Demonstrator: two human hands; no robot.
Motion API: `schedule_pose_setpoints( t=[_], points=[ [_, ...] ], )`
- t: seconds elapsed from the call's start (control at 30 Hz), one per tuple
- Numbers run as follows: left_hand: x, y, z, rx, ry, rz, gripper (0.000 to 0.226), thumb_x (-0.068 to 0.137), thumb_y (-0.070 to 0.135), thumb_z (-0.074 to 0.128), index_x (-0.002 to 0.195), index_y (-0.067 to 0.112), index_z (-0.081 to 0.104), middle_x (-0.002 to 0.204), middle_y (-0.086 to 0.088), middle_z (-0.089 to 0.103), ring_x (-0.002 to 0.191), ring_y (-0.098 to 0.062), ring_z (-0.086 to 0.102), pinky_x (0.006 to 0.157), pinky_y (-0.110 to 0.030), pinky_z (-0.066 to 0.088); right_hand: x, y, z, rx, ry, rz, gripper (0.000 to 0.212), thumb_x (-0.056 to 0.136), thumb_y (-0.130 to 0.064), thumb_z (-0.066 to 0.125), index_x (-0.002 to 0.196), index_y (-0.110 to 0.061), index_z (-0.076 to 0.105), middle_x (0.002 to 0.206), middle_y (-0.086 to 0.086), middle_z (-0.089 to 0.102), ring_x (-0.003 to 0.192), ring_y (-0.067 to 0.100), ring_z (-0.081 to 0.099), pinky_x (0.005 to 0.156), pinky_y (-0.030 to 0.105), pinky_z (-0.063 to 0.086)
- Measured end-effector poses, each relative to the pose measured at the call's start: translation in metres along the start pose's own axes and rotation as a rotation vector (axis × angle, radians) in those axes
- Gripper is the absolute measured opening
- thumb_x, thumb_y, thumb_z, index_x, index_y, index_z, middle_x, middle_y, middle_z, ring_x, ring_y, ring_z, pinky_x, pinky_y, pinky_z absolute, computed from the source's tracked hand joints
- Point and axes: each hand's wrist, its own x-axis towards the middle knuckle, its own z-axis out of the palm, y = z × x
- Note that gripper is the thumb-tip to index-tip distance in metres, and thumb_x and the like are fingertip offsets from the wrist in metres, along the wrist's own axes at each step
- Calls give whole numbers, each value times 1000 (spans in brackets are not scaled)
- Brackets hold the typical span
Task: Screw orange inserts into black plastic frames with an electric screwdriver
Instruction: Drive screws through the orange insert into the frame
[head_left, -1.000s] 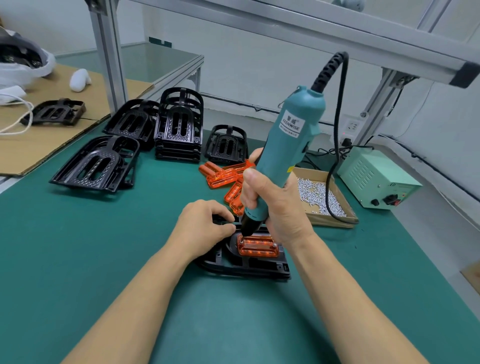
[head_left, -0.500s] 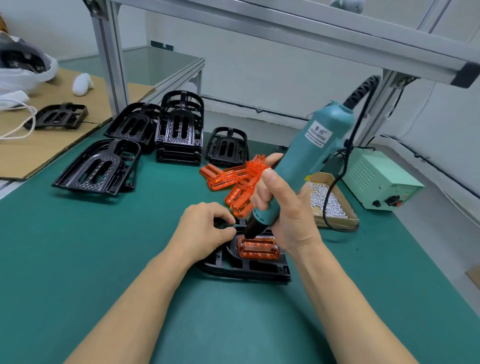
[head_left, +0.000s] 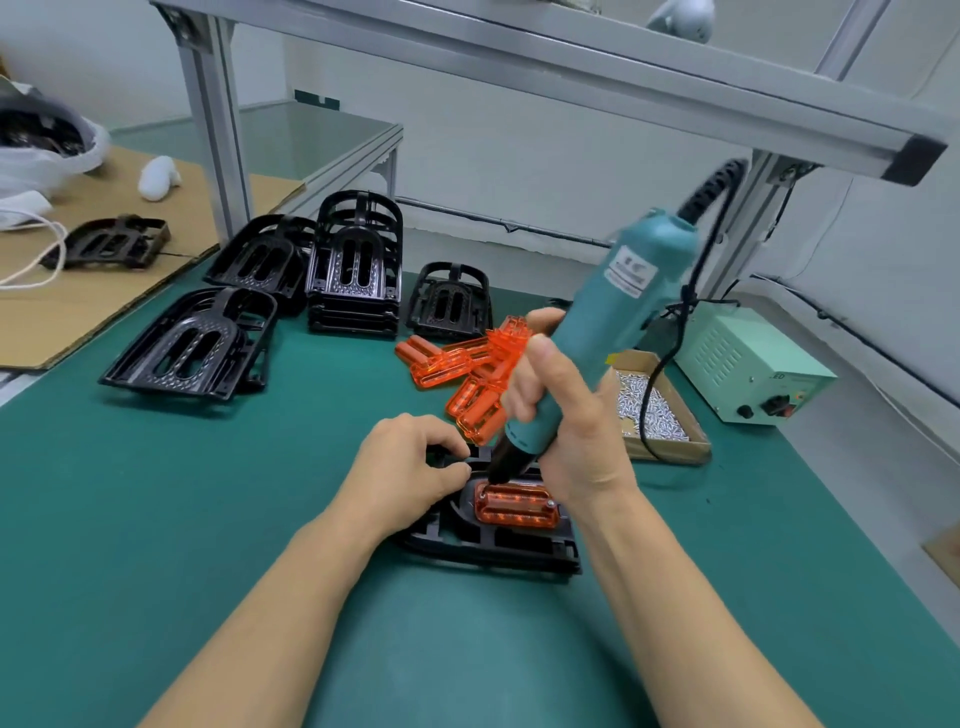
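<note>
A black plastic frame (head_left: 488, 551) lies flat on the green mat in front of me, with an orange insert (head_left: 514, 505) seated in it. My right hand (head_left: 566, 415) grips a teal electric screwdriver (head_left: 613, 322), tilted to the upper right, its black tip down at the insert's far left corner. My left hand (head_left: 410, 467) holds the frame's left far edge, fingers curled over it. Loose orange inserts (head_left: 467, 364) are piled just behind the hands.
Black frames lie and stack at the back left (head_left: 353, 275), with one nearer (head_left: 192, 343). A cardboard tray of screws (head_left: 654, 410) and a pale green power box (head_left: 753, 364) sit to the right. Cardboard sheet (head_left: 62, 291) at far left; aluminium post (head_left: 215, 119) behind.
The screwdriver has tilted from nearly upright over to the right, its tip staying at the insert's far left corner. My left hand has kept its hold on the frame.
</note>
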Motion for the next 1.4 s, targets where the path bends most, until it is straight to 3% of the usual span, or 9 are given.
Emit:
schedule_pose_setpoints(
  t=[0.13,0.3,0.6,0.73,0.93,1.07,1.13,1.23,1.4],
  points=[
    [0,2,1,23,-15,11,9,78,20,72,86,24,73,101,10,69,99,-13,58,90,-31,44,-6,-3,-7,35,46,1,17,81,-16,65,97,-19,59,53,-6,42,44,9,38,48,22,38],
    [-1,2,1,18,-4,-11,20,78,21,72,97,27,73,107,9,67,103,-12,56,93,-29,42,9,-43,-8,18,54,-147,14,83,-21,62,96,-19,55,55,-10,46,44,6,41,49,21,39],
    [-2,3,1,4,9,-26,18,78,20,71,94,29,72,92,16,61,99,-11,54,89,-29,42,-2,-112,-66,-171,603,-213,18,92,-31,64,87,-23,48,58,-8,50,48,7,45,51,20,41],
    [-2,3,1,-14,6,-47,17,78,19,72,90,32,70,95,13,65,98,-11,55,89,-30,43,-29,-129,-111,-305,754,-46,18,91,-31,63,91,-22,48,59,-7,56,49,8,52,51,19,47],
    [-3,4,1,-30,3,-61,19,78,18,73,86,35,68,97,11,66,96,-13,57,88,-33,45,-67,-137,-173,-761,751,440,22,92,-36,62,95,-16,54,65,2,59,45,9,56,47,26,48],
    [-4,6,0,-17,-3,-72,17,79,20,72,89,33,70,100,9,67,96,-14,58,89,-35,46,-84,-125,-196,-1356,611,727,39,91,-48,57,93,-9,53,55,3,65,52,19,59,56,31,46],
    [-4,7,0,-25,-4,-82,18,79,20,72,87,36,69,99,8,67,94,-13,59,87,-33,46,-88,-116,-202,-1602,524,869,43,91,-54,50,87,-11,52,62,3,69,64,21,65,62,31,47],
    [-5,8,-1,-36,-8,-84,19,79,20,73,84,37,67,99,9,67,93,-12,59,87,-32,46,-87,-106,-207,-1809,440,978,46,92,-59,43,84,-14,49,79,3,66,71,20,62,58,28,41],
    [-6,8,-1,-40,-5,-93,18,79,20,73,84,36,68,98,8,67,92,-12,59,85,-31,46,-72,-95,-203,-2012,352,1019,45,91,-59,43,73,-18,46,73,-4,55,61,13,50,52,24,35]
  ],
)
